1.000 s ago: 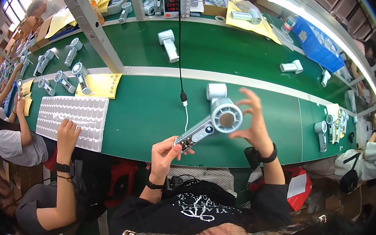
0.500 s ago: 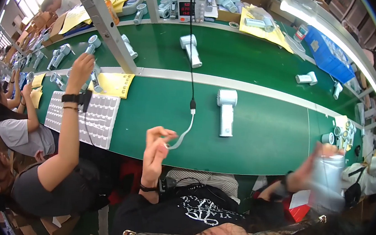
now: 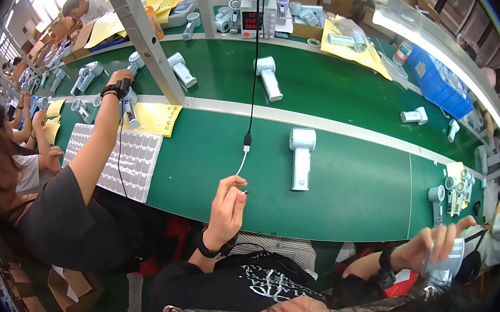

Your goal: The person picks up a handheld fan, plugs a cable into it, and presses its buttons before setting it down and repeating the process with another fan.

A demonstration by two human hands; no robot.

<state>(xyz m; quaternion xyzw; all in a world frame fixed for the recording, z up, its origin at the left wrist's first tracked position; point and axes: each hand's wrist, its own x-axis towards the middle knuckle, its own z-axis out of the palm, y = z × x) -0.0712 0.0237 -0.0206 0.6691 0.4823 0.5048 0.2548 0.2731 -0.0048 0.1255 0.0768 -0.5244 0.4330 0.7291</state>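
My left hand (image 3: 227,213) pinches the lower end of a short white cable (image 3: 241,162) above the bench's front edge, and a small metal plug tip shows at the fingertips. The cable hangs from a black cord (image 3: 252,96) that comes down from above. At the far right, my right hand (image 3: 443,244) grips a light blue handheld fan (image 3: 449,262), raised off the bench near its front edge; part of the fan is hidden by the fingers. Another light blue handheld fan (image 3: 301,168) lies alone on the green bench between my hands, head away from me.
Several fans stand in a cluster (image 3: 459,188) at the right. A white compartment tray (image 3: 111,161) and yellow sheets (image 3: 160,118) lie left, where a co-worker's arm (image 3: 101,141) reaches across. Beyond a metal rail, more fans lie on a green belt (image 3: 222,72); a blue crate (image 3: 440,90) stands behind.
My left hand has shifted right and the cable hangs straighter. My right hand has turned the fan, which was smeared by motion before. The co-worker's hand has moved slightly; the whole view has shifted a little.
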